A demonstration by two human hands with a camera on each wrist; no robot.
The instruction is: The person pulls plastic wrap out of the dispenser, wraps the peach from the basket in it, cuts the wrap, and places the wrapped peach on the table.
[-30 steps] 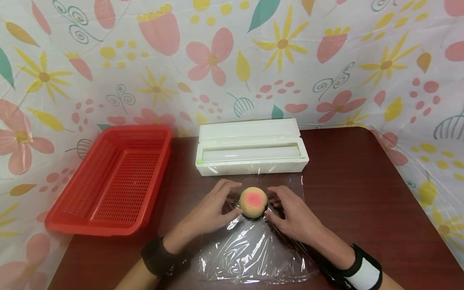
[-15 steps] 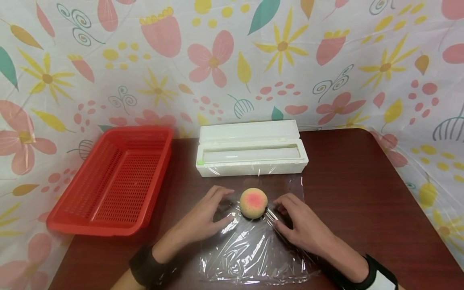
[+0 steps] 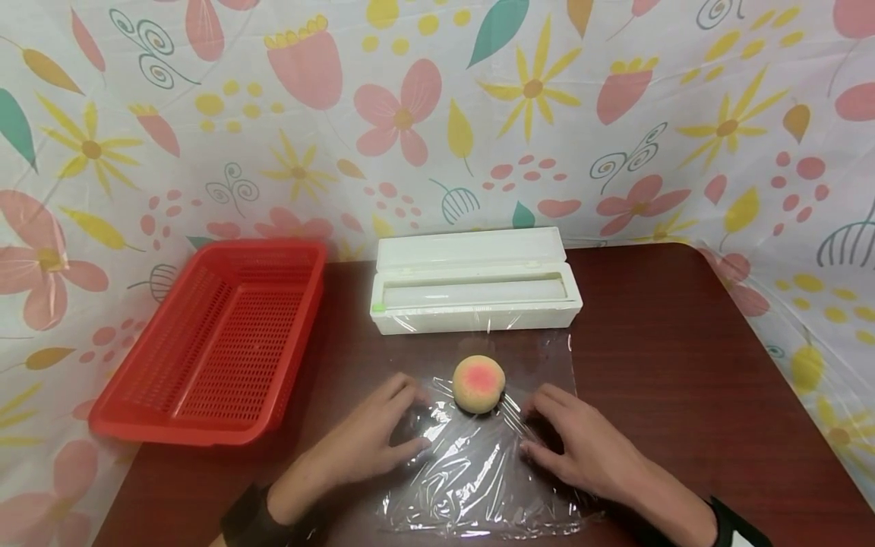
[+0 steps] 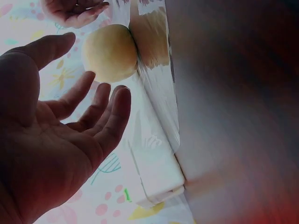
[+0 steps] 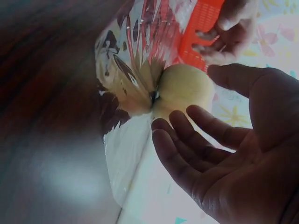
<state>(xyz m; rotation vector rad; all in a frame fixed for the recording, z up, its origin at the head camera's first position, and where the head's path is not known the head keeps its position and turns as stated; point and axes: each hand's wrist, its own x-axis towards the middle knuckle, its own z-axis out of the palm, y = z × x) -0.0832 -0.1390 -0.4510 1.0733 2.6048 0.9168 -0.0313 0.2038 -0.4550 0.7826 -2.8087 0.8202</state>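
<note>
A round yellow peach with a pink blush rests on a sheet of clear plastic wrap spread over the table. The wrap is wrinkled and shiny, and its far end runs up to the white wrap box. My left hand is to the left of the peach, fingers loosely bent and apart from it. On the other side, my right hand lies over the wrap's right edge, also holding nothing. Both wrist views show the peach beyond relaxed, spread fingers.
The wrap box stands at the back with its lid raised and a roll inside. At the left is a red plastic basket with a slotted floor. A flower-patterned cloth hangs behind the dark wooden table.
Both hands have drawn away from the peach, outward and toward the near side. The peach, wrap and box stay in place.
</note>
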